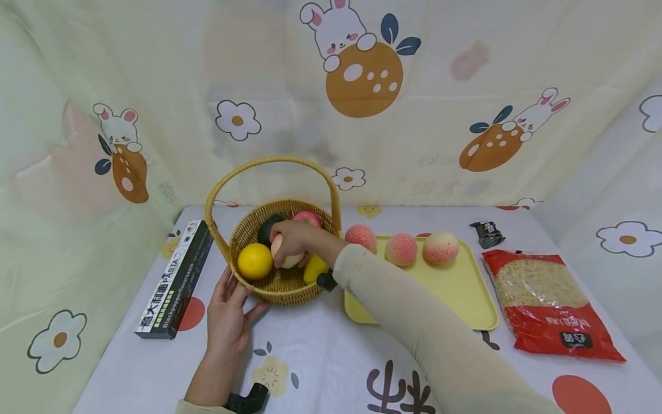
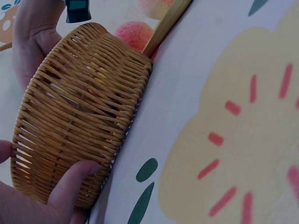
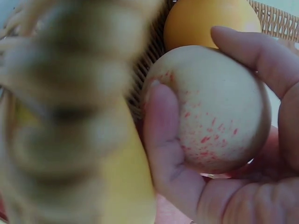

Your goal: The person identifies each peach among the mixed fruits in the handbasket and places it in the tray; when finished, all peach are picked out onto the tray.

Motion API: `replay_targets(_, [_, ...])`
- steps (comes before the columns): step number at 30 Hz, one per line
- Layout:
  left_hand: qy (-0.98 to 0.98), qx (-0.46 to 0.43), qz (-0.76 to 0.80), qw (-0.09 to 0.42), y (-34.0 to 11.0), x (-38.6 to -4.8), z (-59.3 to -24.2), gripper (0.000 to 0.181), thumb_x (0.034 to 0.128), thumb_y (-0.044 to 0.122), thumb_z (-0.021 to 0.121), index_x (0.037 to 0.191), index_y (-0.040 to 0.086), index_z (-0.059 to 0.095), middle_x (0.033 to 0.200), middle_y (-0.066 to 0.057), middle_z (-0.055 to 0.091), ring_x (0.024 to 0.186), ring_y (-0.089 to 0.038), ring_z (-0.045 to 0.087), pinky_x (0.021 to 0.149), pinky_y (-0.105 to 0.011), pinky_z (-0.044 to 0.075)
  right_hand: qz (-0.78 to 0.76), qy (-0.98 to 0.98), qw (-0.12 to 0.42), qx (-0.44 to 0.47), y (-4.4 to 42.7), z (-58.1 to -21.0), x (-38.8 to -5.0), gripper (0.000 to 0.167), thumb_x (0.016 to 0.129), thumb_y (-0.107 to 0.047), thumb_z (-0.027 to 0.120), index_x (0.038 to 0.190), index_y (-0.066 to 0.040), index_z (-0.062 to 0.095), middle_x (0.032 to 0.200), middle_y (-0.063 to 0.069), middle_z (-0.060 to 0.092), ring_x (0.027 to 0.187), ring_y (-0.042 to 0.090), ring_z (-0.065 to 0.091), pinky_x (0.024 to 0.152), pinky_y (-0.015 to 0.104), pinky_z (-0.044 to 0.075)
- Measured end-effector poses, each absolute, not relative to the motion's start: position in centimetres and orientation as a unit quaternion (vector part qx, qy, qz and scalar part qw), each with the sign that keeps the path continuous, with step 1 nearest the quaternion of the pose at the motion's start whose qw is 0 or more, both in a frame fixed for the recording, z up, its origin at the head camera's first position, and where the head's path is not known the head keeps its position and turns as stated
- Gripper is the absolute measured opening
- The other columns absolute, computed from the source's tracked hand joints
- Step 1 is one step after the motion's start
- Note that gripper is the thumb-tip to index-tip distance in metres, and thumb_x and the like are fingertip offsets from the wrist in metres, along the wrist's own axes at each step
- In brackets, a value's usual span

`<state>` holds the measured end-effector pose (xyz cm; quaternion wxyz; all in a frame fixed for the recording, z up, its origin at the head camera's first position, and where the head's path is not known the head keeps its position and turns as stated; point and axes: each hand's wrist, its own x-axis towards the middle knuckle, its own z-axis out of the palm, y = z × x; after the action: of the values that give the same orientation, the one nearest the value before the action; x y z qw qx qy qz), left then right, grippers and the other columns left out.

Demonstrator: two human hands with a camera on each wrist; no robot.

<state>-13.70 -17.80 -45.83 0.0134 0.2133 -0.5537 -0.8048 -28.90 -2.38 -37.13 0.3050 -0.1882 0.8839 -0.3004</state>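
Note:
My right hand (image 1: 296,237) reaches into the wicker basket (image 1: 289,298) and grips a pale peach with red specks (image 3: 210,112), thumb and fingers curled round it. An orange-yellow round fruit (image 1: 255,261) lies beside the peach in the basket. Also in there are a dark green fruit (image 1: 268,229), a pink-red fruit (image 1: 307,218) and a yellow fruit (image 1: 314,268), partly behind my wrist. At the basket's near left side my left hand (image 1: 227,316) rests against the woven wall; in the left wrist view its thumb (image 2: 77,182) lies on the weave.
Three peaches, a left one (image 1: 361,237), a middle one (image 1: 401,249) and a right one (image 1: 441,248), line the back of a yellow tray (image 1: 465,299). Right of it lie a red pasta bag (image 1: 553,305) and a small black packet (image 1: 488,234). A pasta box (image 1: 176,282) lies left.

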Motion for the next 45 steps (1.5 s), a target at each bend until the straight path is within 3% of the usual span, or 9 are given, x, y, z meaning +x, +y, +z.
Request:
replay_targets(14, [-0.559,0.21,-0.802,0.012,-17.9,-13.7,-45.9,0.076,0.1041,0.012,0.054,0.168,0.042,0.025,0.174,0.007,0.029,0.145,-0.024,0.05,0.095,-0.045,0.064,-0.349,0.866,0.286,-0.215,-1.6,-37.1,-28.8,0.045,0.079,-0.014,0.089,0.114,-0.021,0.062,0.115,0.007,0.062,0.096,0.026,0.063,0.072,0.043,0.067])
replay_targets(20, [-0.562,0.206,-0.801,0.013,-17.8,-13.7,-45.9,0.075,0.1042,0.012,0.053,0.168,0.041,0.025,0.174,0.007,0.03,0.145,-0.025,0.05,0.095,-0.046,0.064,-0.365,0.856,0.28,-0.237,-1.5,-37.2,-28.9,0.045,0.078,-0.014,0.089,0.113,-0.021,0.062,0.113,0.006,0.062,0.095,0.026,0.063,0.066,0.041,0.066])
replay_targets(27, [-0.561,0.21,-0.801,0.009,-17.9,-13.7,-45.8,0.076,0.1041,0.012,0.054,0.168,0.042,0.025,0.175,0.007,0.029,0.144,-0.025,0.051,0.095,-0.046,0.064,-0.369,0.838,0.274,-0.292,-1.4,-37.3,-29.1,0.044,0.076,-0.014,0.085,0.112,-0.021,0.062,0.11,0.005,0.062,0.093,0.023,0.063,0.069,0.05,0.067])
replay_targets(34, [-0.559,0.211,-0.802,0.007,-17.9,-13.7,-45.8,0.077,0.1031,0.012,0.054,0.168,0.042,0.025,0.175,0.008,0.028,0.144,-0.024,0.049,0.096,-0.046,0.063,-0.385,0.814,0.293,-0.321,-1.5,-37.2,-28.9,0.046,0.077,-0.017,0.084,0.116,-0.024,0.062,0.112,0.004,0.064,0.094,0.022,0.064,0.063,0.038,0.065])
replay_targets(45, [-0.558,0.208,-0.803,0.007,-17.9,-13.8,-45.8,0.077,0.1034,0.012,0.054,0.168,0.042,0.024,0.175,0.007,0.028,0.144,-0.021,0.049,0.096,-0.047,0.063,-0.422,0.79,0.291,-0.338,-1.2,-35.9,-28.0,0.045,0.077,-0.015,0.083,0.116,-0.023,0.062,0.112,0.005,0.064,0.092,0.023,0.063,0.057,0.035,0.062])
